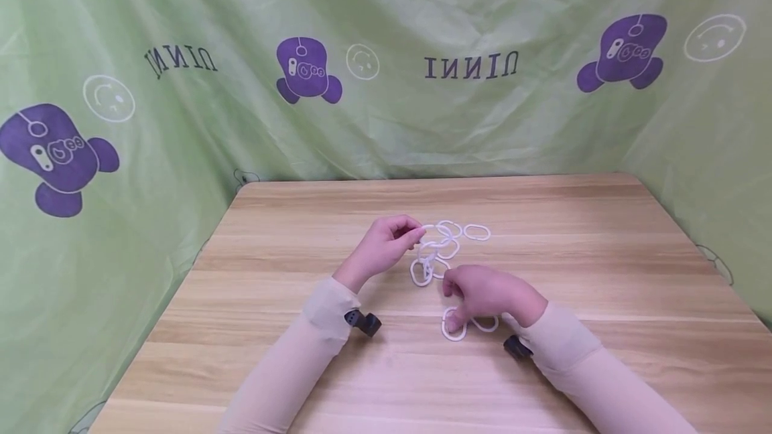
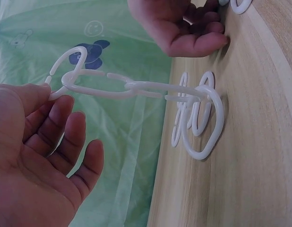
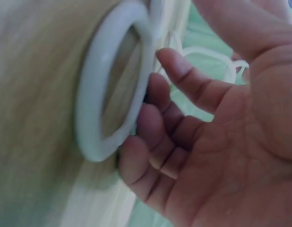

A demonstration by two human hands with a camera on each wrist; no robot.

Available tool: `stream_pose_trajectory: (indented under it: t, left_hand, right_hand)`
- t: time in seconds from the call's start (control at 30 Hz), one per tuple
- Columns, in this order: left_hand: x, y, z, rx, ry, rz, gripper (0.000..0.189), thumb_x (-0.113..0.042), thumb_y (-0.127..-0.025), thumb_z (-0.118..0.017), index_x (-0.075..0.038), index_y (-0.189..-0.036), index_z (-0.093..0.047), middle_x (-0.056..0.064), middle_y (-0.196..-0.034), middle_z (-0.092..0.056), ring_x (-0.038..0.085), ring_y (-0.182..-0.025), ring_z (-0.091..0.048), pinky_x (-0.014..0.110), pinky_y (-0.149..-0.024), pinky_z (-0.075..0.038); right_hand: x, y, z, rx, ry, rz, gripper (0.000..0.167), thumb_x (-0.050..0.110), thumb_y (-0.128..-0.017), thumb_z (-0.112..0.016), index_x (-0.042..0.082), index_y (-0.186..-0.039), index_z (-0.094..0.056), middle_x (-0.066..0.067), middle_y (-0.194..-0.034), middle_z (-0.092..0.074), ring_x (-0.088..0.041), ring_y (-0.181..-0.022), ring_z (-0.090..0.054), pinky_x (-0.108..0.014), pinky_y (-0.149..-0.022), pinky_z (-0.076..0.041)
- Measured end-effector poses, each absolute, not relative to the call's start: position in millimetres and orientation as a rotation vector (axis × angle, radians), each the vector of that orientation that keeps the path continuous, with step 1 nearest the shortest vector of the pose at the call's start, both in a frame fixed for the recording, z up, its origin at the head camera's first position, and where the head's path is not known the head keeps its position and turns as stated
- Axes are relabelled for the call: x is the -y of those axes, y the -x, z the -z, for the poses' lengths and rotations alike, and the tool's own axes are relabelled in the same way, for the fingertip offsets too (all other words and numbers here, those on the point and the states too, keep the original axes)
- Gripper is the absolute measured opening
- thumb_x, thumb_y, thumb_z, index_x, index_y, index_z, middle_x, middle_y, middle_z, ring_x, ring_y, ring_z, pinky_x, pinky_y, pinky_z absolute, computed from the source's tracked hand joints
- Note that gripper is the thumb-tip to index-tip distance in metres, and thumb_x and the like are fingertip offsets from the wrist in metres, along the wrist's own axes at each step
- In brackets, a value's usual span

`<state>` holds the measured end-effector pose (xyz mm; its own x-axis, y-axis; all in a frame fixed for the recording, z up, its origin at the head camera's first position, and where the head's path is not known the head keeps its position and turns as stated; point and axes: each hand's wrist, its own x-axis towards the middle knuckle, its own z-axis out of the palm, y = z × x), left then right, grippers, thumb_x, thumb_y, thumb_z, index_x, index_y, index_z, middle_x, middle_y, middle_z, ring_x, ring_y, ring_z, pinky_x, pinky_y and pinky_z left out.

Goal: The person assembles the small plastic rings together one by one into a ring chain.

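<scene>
My left hand (image 1: 381,248) pinches the end link of a white plastic link chain (image 2: 96,91) between thumb and index finger, its other fingers loosely bent. In the left wrist view the chain runs from the fingertips down to several links on the table. My right hand (image 1: 490,292) hovers low over the tabletop, fingers loosely bent with nothing gripped. Beside its fingertips in the right wrist view lies a loose white link (image 3: 91,97). From the head view, the right thumb overlaps this link; whether they touch I cannot tell. A second link (image 1: 487,331) lies partly under that hand.
The wooden table (image 1: 326,220) carries the links near its middle. Another white link (image 1: 477,240) lies behind, at the right of the chain. A green printed curtain (image 1: 386,126) hangs around the back and sides. A dark wrist camera (image 1: 364,322) sits at the left cuff.
</scene>
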<state>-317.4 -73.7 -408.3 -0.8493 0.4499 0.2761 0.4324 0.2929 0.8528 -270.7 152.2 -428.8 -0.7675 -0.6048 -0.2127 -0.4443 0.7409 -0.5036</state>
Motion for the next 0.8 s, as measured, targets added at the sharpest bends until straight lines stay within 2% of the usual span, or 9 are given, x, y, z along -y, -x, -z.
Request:
stream_pose_trajectory:
  t: [0.13,0.3,0.57,0.8]
  left_hand:
    - [73.5,317.8,408.2,-2.523,-0.851,-1.641,0.015,-0.019,-0.098,-0.062,-0.006,-0.098,-0.07,0.008,-0.082,-0.064,0.015,-0.071,-0.057,0.025,-0.061,-0.046]
    - [72.6,317.2,408.2,-2.52,-0.857,-1.631,0.015,-0.019,-0.098,-0.062,-0.006,-0.098,-0.07,0.012,-0.083,-0.064,0.015,-0.071,-0.056,0.025,-0.06,-0.045]
    - [71.7,317.7,411.1,-2.508,-0.871,-1.641,0.014,-0.018,-0.097,-0.064,-0.006,-0.097,-0.071,0.001,-0.08,-0.063,0.014,-0.071,-0.057,0.026,-0.062,-0.047]
    - [70.7,317.5,412.9,-2.474,-0.863,-1.674,0.015,-0.018,-0.097,-0.064,-0.005,-0.096,-0.071,0.003,-0.081,-0.064,0.015,-0.072,-0.057,0.025,-0.063,-0.047]
  right_hand:
    - [-147.6,265.5,427.0,-2.623,0.766,0.502,0.053,0.037,-0.057,-0.093,0.017,-0.089,-0.056,0.001,-0.079,-0.051,-0.017,-0.073,-0.047,-0.034,-0.068,-0.041]
    - [-146.2,262.1,428.0,-2.658,0.75,0.455,0.047,0.033,-0.058,-0.093,0.017,-0.08,-0.055,0.002,-0.076,-0.051,-0.016,-0.071,-0.047,-0.034,-0.067,-0.041]
    - [-147.7,262.9,431.0,-2.623,0.863,0.535,0.026,0.022,-0.078,-0.082,0.02,-0.068,-0.057,0.009,-0.065,-0.052,-0.011,-0.063,-0.048,-0.03,-0.062,-0.042]
    - [-147.0,263.4,431.3,-2.623,0.944,0.542,0.023,0.014,-0.082,-0.075,0.019,-0.068,-0.057,0.01,-0.063,-0.051,-0.009,-0.062,-0.048,-0.028,-0.062,-0.042]
